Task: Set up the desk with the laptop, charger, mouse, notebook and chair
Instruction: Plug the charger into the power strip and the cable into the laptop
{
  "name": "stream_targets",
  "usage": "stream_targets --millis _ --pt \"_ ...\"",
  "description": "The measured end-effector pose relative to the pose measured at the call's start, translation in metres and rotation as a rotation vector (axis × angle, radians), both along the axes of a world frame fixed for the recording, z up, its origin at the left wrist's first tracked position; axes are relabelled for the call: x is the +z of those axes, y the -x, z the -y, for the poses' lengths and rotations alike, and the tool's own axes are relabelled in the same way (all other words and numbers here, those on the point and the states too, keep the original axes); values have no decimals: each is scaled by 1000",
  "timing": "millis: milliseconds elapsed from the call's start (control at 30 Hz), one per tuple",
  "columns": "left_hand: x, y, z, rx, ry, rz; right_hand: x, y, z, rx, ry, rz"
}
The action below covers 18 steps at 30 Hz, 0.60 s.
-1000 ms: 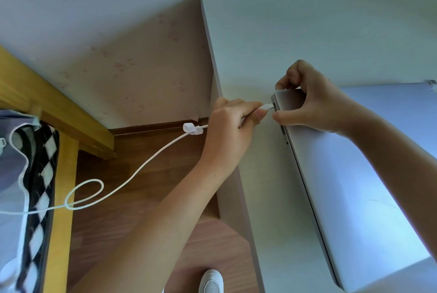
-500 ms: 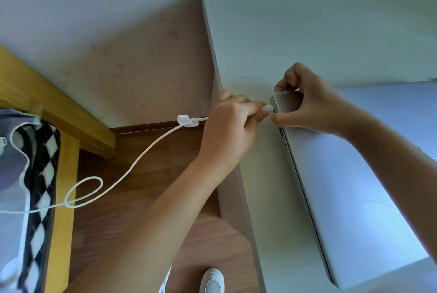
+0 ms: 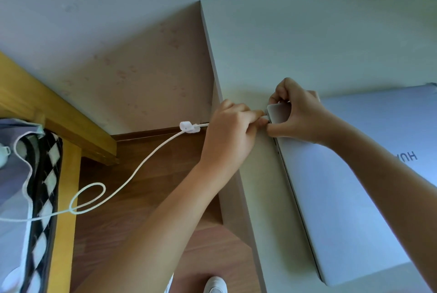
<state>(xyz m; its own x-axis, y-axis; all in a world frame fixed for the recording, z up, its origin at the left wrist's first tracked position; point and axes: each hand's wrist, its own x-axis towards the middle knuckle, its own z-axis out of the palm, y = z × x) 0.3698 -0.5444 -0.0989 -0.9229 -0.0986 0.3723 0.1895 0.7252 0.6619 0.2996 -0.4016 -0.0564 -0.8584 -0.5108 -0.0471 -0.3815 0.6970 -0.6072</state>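
Because the plug itself was buried under the fingertips, the likeliest slip, as I judged it, was a crooked push: if the connector met the port at an angle, it could jam or skid off the edge of the laptop (image 3: 343, 186). A second risk was the white cable (image 3: 151, 157), which hung off the counter (image 3: 295, 44) toward eight o'clock and looped over the wooden floor (image 3: 146, 174); a snag there, or on the clip (image 3: 189, 126) fixed to the cable, could drag the plug back out. The closed laptop lay flat on the counter, its near-left corner at the centre of the view. The left hand (image 3: 227, 134) was curled tight, thumb and fingers pinched together on the plug end of the cable, pressed against the laptop's left edge. The right hand (image 3: 298, 112), from three o'clock, was clamped over that same corner, fingers on top and thumb at the side, bracing it. Whether the plug was fully seated could not be told.
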Motion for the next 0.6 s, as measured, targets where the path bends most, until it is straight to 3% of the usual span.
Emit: stream_targets --millis 333,533,600 --pt "8 -17 3 57 49 -82 -4 -19 -11 -26 70 -169" --pt "28 -8 -16 21 122 -103 -6 -37 -48 -115 -164 -475" --pt "35 1 -34 -66 197 -84 -10 -42 -64 -183 -276 -484"
